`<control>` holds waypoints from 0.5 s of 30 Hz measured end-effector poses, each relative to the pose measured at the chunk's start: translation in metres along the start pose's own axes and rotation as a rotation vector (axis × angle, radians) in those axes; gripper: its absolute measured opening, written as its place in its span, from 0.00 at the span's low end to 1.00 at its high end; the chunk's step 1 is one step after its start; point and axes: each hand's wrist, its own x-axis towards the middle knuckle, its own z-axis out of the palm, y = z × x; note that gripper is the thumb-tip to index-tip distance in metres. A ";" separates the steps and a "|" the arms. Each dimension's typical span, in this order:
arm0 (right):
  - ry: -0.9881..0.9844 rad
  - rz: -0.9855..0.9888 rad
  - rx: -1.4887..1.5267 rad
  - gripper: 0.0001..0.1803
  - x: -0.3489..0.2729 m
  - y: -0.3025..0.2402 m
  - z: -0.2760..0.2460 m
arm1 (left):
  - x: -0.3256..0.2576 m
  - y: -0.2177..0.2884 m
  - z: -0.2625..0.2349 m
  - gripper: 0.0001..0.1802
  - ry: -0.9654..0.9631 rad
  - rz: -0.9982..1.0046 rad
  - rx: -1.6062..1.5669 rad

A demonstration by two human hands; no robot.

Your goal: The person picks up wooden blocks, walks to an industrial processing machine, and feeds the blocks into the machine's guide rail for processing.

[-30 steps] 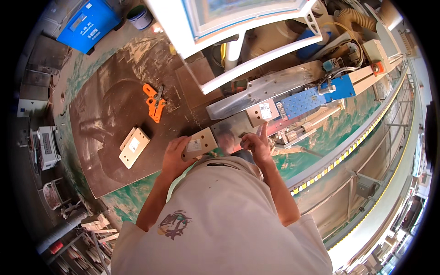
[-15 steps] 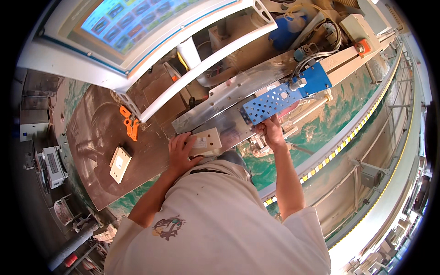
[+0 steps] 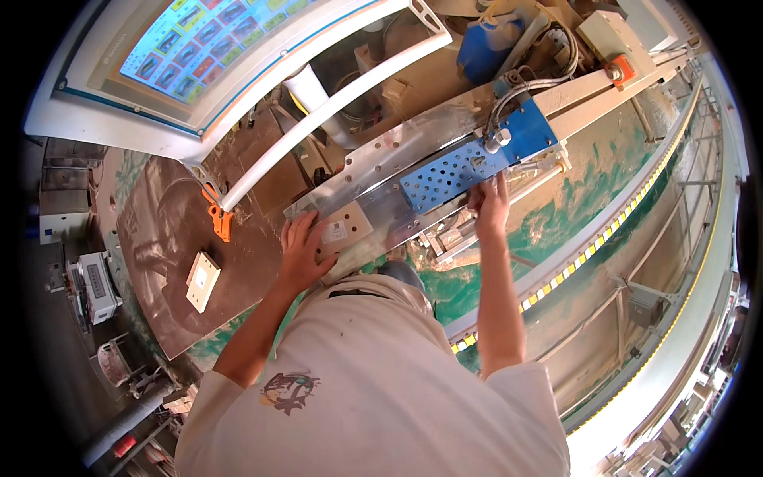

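My left hand [image 3: 300,253] is at the left end of a pale wooden board [image 3: 348,228] with a white label and dark holes. Its thumb lies at the near edge and its index finger at the far side, gripping that end, while the other fingers spread onto the metal rail [image 3: 381,151]. The board lies flat on the metal bed [image 3: 395,221]. My right hand [image 3: 490,211] reaches up to the near edge of a blue perforated plate [image 3: 445,181], fingers partly stretched out, nothing seen in them. A bolt [image 3: 499,140] stands on the plate.
Another labelled board [image 3: 203,282] lies on the brown table [image 3: 159,262] at left, near an orange clamp-like fitting [image 3: 218,215]. Above hang a touchscreen panel [image 3: 199,48] and a white curved handle [image 3: 326,107]. A yellow-marked rail [image 3: 588,256] curves along the right.
My right hand has gone from the plate's near left corner rightward along its edge, and its fingers have loosened. A reddish shape under the plate no longer shows. The view has shifted slightly.
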 end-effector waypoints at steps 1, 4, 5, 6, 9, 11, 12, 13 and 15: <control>0.008 0.018 0.007 0.35 -0.020 0.004 0.010 | 0.001 0.000 0.005 0.44 0.006 0.004 -0.009; -0.025 0.095 0.034 0.31 -0.068 0.036 0.007 | 0.024 0.010 0.017 0.46 0.026 0.055 -0.026; -0.071 0.141 -0.015 0.29 -0.085 0.049 0.008 | 0.031 0.015 0.020 0.46 0.030 0.069 -0.021; -0.118 0.179 -0.058 0.27 -0.100 0.060 0.012 | 0.038 0.019 0.023 0.47 0.043 0.071 -0.017; -0.316 0.306 -0.212 0.28 -0.145 0.076 0.030 | 0.055 0.029 0.038 0.47 0.091 0.072 -0.028; -0.415 0.349 -0.262 0.34 -0.162 0.087 0.042 | 0.061 0.029 0.043 0.47 0.139 0.061 -0.069; -0.449 0.348 -0.276 0.38 -0.171 0.090 0.049 | 0.060 0.025 0.038 0.46 0.171 0.052 -0.106; -0.484 0.348 -0.291 0.42 -0.179 0.092 0.057 | 0.057 0.019 0.032 0.45 0.204 0.042 -0.142; -0.530 0.381 -0.235 0.49 -0.191 0.091 0.079 | 0.043 0.000 0.012 0.41 0.285 -0.010 -0.192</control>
